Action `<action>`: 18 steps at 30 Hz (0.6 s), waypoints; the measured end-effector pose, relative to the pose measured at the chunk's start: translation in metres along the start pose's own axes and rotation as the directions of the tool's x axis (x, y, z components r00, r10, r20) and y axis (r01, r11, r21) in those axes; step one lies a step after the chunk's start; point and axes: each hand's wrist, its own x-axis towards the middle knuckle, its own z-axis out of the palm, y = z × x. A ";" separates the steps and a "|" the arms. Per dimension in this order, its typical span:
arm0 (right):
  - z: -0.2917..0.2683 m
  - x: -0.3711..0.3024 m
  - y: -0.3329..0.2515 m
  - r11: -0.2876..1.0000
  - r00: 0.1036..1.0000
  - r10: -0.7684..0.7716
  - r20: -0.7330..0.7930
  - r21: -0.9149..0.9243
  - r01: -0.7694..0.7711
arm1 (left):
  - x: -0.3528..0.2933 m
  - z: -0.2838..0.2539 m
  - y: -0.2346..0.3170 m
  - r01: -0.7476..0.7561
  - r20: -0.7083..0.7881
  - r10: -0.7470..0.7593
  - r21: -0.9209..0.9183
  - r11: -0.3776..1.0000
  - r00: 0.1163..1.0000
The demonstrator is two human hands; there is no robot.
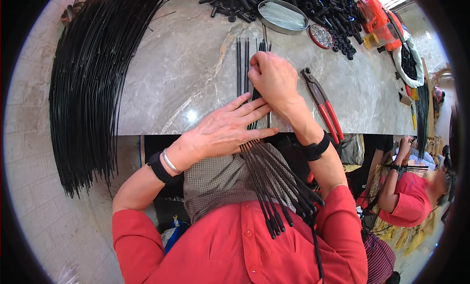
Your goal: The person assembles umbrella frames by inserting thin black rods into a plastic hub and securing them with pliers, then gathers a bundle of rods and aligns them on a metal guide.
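Note:
A spread row of thin black rods (267, 186) lies over the table's front edge, their thicker dark ends hanging above my lap. My left hand (223, 124) rests flat across the rods at the edge, fingers stretched out and apart. Just beyond it, my right hand (276, 83) is closed in a pinch over the rods' upper part, its wrist beside the left fingertips. What sits between its fingertips is hidden by the hand. Cutting pliers (325, 107) with red handles lie to the right of it.
A thick bundle of black rods (90, 98) drapes over the grey table (181, 58) at left. At the back are a pile of black tubular parts (338, 17), an oval tin (279, 30) of thin pale sticks and a small dish (321, 36) of silvery bits. Another person (406, 203) sits at right.

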 end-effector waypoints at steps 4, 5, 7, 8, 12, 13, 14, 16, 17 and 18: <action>-0.014 -0.009 -0.006 0.999 0.997 -0.041 0.058 0.004 0.041 | 0.000 -0.001 0.000 -0.008 -0.003 0.008 0.000 1.000 1.000; -0.016 -0.012 -0.006 0.998 0.994 -0.059 0.092 0.039 0.056 | 0.000 -0.001 0.000 -0.006 -0.002 0.006 -0.001 1.000 1.000; -0.017 -0.017 -0.003 0.989 0.997 -0.033 0.070 0.149 0.023 | -0.001 0.000 -0.002 -0.003 -0.010 0.003 -0.006 1.000 1.000; -0.018 -0.019 0.000 0.966 0.999 -0.008 0.051 0.259 -0.006 | -0.001 0.000 -0.002 -0.004 -0.010 0.003 -0.008 1.000 1.000; -0.035 -0.023 0.017 0.950 0.988 0.147 0.046 0.270 -0.154 | 0.000 0.000 -0.001 -0.002 -0.023 0.002 -0.010 1.000 1.000; -0.033 -0.023 0.019 0.950 0.988 0.149 0.045 0.269 -0.156 | 0.001 0.000 -0.001 -0.003 -0.017 0.003 -0.005 1.000 1.000; -0.028 -0.024 0.023 0.966 0.995 0.094 0.037 0.239 -0.100 | 0.001 -0.001 -0.001 -0.005 -0.017 0.005 -0.005 1.000 1.000; -0.019 -0.025 0.020 0.984 0.999 -0.042 -0.026 0.170 0.046 | 0.000 -0.003 -0.001 -0.011 -0.007 0.011 -0.005 1.000 1.000; -0.017 -0.026 0.017 0.984 0.999 -0.039 -0.030 0.171 0.043 | 0.001 -0.003 -0.001 -0.015 -0.004 0.015 -0.003 1.000 1.000; -0.017 -0.025 0.012 0.988 0.999 -0.029 -0.016 0.152 0.031 | 0.001 -0.003 -0.001 -0.021 0.009 0.021 0.005 1.000 1.000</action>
